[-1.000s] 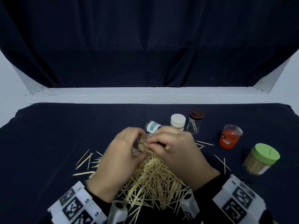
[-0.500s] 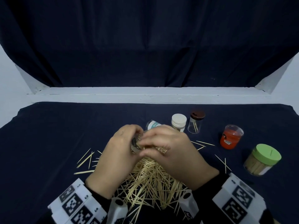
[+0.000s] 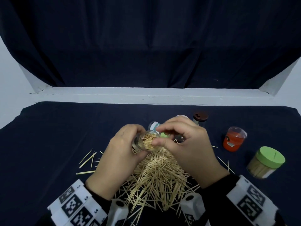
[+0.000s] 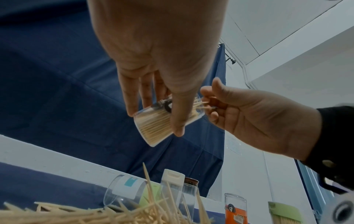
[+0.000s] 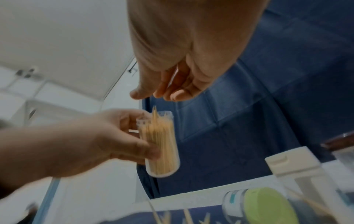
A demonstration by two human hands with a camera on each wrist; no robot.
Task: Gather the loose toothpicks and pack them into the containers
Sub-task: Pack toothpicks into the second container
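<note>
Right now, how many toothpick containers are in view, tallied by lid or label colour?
Green-lidded jar: 1
Brown-lidded container: 1
White-capped container: 1
Orange container: 1
Teal-labelled container, on its side: 1
Open clear container, held in the left hand: 1
Total: 6

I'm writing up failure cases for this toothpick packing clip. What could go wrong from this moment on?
The clear vial, which the left hand holds tilted in the air without a lid, looks nearly full. Toothpick tips stick out of its mouth, so they may slip out onto the loose toothpick pile.

The right hand is working at that crowded mouth. Pushing more in could bend or snap toothpicks, or knock the vial loose.
</note>
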